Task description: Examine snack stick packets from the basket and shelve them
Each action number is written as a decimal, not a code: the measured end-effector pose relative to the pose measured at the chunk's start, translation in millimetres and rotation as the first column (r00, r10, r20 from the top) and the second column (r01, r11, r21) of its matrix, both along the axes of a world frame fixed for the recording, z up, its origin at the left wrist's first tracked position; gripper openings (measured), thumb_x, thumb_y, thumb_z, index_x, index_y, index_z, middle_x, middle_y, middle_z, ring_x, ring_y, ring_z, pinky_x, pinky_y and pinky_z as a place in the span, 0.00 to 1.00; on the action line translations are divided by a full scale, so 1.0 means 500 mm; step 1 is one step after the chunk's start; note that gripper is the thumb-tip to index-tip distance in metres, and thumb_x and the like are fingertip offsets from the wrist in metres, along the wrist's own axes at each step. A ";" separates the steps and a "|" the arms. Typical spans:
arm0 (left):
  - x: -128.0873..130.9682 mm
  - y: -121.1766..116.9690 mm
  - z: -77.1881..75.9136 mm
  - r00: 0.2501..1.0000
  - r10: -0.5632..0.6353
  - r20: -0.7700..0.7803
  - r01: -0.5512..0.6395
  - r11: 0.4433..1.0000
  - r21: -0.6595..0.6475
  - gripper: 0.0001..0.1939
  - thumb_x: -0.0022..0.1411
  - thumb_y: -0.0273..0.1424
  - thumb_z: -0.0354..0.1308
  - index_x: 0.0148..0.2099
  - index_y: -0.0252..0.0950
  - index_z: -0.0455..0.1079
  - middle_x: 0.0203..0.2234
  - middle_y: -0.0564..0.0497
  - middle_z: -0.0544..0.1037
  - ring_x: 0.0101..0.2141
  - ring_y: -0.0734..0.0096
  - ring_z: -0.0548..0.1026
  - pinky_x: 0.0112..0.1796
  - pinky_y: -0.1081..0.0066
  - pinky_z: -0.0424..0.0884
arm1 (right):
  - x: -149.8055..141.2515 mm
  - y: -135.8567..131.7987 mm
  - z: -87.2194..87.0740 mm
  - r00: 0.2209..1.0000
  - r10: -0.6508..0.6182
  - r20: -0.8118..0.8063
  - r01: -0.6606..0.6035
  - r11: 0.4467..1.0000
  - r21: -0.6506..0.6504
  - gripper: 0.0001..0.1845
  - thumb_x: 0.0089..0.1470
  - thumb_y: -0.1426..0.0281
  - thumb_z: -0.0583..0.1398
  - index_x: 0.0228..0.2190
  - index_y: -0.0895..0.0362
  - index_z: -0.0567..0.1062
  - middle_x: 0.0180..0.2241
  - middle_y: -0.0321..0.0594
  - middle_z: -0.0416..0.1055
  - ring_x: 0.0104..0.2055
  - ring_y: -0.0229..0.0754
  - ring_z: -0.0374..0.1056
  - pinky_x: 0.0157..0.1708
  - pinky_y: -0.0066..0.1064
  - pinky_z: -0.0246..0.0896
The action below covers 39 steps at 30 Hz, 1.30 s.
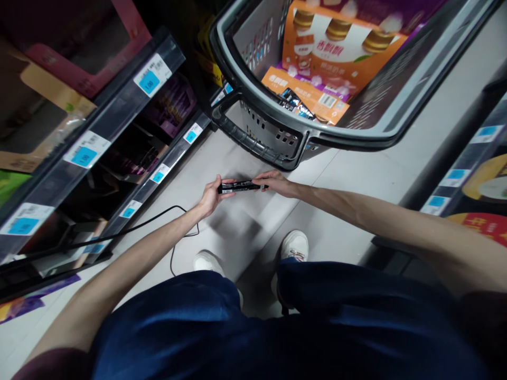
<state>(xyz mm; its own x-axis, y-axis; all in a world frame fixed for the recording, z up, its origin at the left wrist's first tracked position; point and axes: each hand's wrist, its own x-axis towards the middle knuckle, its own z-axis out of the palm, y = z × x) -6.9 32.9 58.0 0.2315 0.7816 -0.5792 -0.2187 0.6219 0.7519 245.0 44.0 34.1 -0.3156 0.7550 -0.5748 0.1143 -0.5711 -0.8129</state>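
Between my two hands, above the floor, is a slim black packet (pixel 242 186) with small pale print, held level. My left hand (pixel 212 196) grips its left end, the thumb on top and fingers beneath. At the other end, my right hand (pixel 274 183) pinches the packet with its fingers over the edge. What the packet contains cannot be made out. Just beyond my hands stands a grey shopping basket (pixel 261 89) with a black handle (pixel 257 145). Inside it are an orange carton (pixel 328 47) with pictured cups and some small dark packets (pixel 295 103).
On the left, shelves with blue-and-white price tags (pixel 152 75) hold boxed goods. A black cable (pixel 158 215) runs from the lower shelf across the floor. Another shelf edge with tags (pixel 455 175) lines the right side. My white shoes (pixel 295 244) are below my hands.
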 end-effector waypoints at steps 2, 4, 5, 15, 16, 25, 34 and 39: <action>0.001 0.000 0.001 1.000 0.002 -0.001 -0.002 1.000 -0.003 0.25 0.67 0.46 0.52 0.42 0.27 0.77 0.49 0.35 0.78 0.51 0.54 0.75 0.51 0.55 0.74 | 0.000 0.000 0.000 1.000 0.003 0.002 -0.003 1.000 -0.001 0.23 0.46 0.54 0.70 0.38 0.58 0.82 0.34 0.43 0.79 0.36 0.38 0.74 0.29 0.21 0.65; 0.003 0.001 0.002 1.000 0.003 -0.002 -0.003 1.000 -0.009 0.26 0.68 0.46 0.51 0.42 0.27 0.77 0.48 0.34 0.78 0.51 0.54 0.75 0.51 0.54 0.74 | 0.000 0.000 -0.002 1.000 -0.010 0.008 0.010 1.000 -0.004 0.24 0.47 0.52 0.68 0.38 0.58 0.82 0.34 0.43 0.79 0.36 0.38 0.74 0.29 0.22 0.65; 0.003 0.002 0.002 1.000 0.005 -0.003 -0.005 1.000 -0.014 0.26 0.68 0.46 0.51 0.42 0.27 0.77 0.48 0.34 0.78 0.51 0.54 0.75 0.51 0.54 0.73 | 0.000 0.000 -0.003 1.000 -0.023 0.013 0.023 1.000 -0.005 0.24 0.47 0.51 0.68 0.37 0.58 0.82 0.35 0.44 0.79 0.36 0.38 0.73 0.29 0.22 0.65; -0.001 -0.007 -0.018 0.998 -0.065 -0.021 0.065 0.998 0.017 0.19 0.49 0.31 0.69 0.44 0.30 0.78 0.47 0.39 0.80 0.50 0.52 0.76 0.54 0.53 0.70 | 0.001 0.000 -0.020 0.998 -0.011 -0.068 0.020 0.993 0.120 0.21 0.36 0.61 0.74 0.34 0.58 0.82 0.39 0.43 0.79 0.42 0.42 0.73 0.41 0.30 0.69; -0.001 -0.009 -0.022 0.996 -0.081 -0.044 0.082 0.996 0.031 0.21 0.45 0.29 0.71 0.45 0.31 0.78 0.47 0.40 0.80 0.51 0.53 0.76 0.56 0.53 0.68 | 0.000 -0.001 -0.019 0.996 -0.010 -0.090 0.022 0.992 0.128 0.22 0.33 0.63 0.75 0.33 0.58 0.81 0.38 0.43 0.79 0.42 0.43 0.74 0.44 0.32 0.68; 0.000 -0.012 -0.034 0.970 -0.130 -0.208 0.169 0.968 0.183 0.34 0.39 0.28 0.72 0.53 0.30 0.73 0.53 0.37 0.75 0.57 0.51 0.70 0.57 0.54 0.65 | -0.005 0.000 -0.021 0.994 -0.105 0.023 0.100 0.982 0.159 0.30 0.23 0.70 0.76 0.34 0.60 0.79 0.37 0.44 0.78 0.44 0.48 0.74 0.49 0.40 0.67; -0.008 -0.026 -0.038 0.893 -0.323 -0.314 0.362 0.929 0.072 0.32 0.39 0.29 0.74 0.50 0.30 0.75 0.35 0.46 0.82 0.35 0.66 0.77 0.39 0.67 0.73 | 0.001 0.000 -0.035 0.974 -0.121 0.192 0.076 0.971 0.225 0.25 0.28 0.71 0.74 0.34 0.58 0.80 0.31 0.37 0.77 0.37 0.44 0.72 0.38 0.33 0.69; -0.015 -0.029 -0.040 0.869 -0.449 -0.206 0.455 0.890 -0.022 0.22 0.49 0.42 0.70 0.42 0.33 0.80 0.34 0.45 0.82 0.33 0.69 0.77 0.39 0.68 0.73 | 0.000 0.000 -0.034 0.971 -0.217 0.104 0.198 0.965 0.170 0.29 0.30 0.71 0.75 0.40 0.56 0.78 0.32 0.37 0.77 0.37 0.45 0.72 0.40 0.37 0.71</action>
<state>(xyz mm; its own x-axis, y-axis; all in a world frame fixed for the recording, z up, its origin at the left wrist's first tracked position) -14.3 18.2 38.1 0.4453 0.6351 -0.6312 0.2379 0.5957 0.7672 245.1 43.8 17.2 -0.0778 0.8804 -0.4679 0.1099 -0.4589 -0.8817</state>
